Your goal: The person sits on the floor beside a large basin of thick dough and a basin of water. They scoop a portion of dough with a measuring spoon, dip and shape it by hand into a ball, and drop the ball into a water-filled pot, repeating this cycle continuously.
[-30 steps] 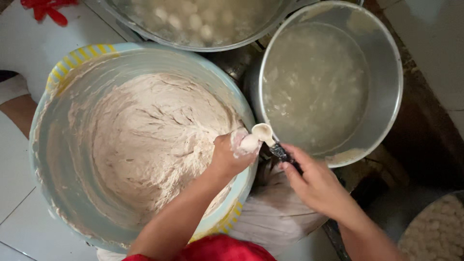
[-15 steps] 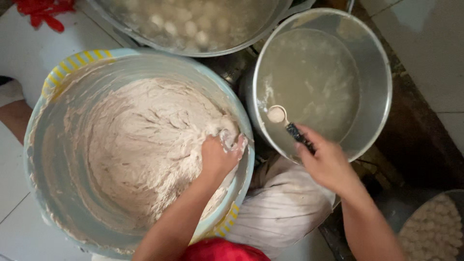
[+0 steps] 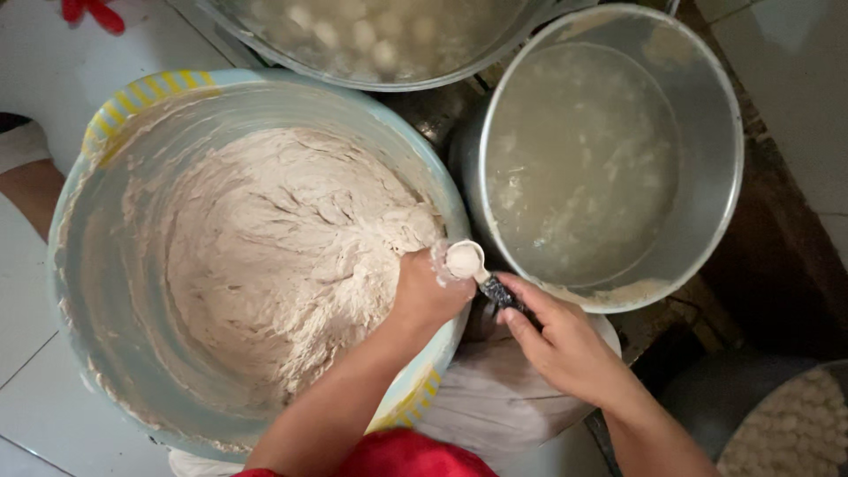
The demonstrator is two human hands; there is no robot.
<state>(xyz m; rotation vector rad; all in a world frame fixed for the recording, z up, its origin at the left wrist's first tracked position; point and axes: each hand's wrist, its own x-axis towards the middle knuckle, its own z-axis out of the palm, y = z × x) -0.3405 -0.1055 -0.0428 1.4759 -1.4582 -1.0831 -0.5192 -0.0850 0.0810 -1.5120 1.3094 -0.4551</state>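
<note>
Left hand (image 3: 426,291) curled into a fist at the near edge of a thick, sticky, off-white dough (image 3: 283,256), grip closed on a squeezed lump of it. The dough mass is rough, torn and stringy, smeared up the inner wall of a wide round basin (image 3: 75,291), pale blue with a yellow-striped rim. Right hand (image 3: 565,344) grips together on the dark handle of a small spoon (image 3: 468,263); its round bowl is heaped with a smooth dough ball, touching the left fist, just over the basin rim. Just beside, right: round metal pot (image 3: 715,177) of cloudy, bubbling liquid. Above: a second metal pot (image 3: 371,35) with pale round balls floating. Floor of white tile (image 3: 35,371).
</note>
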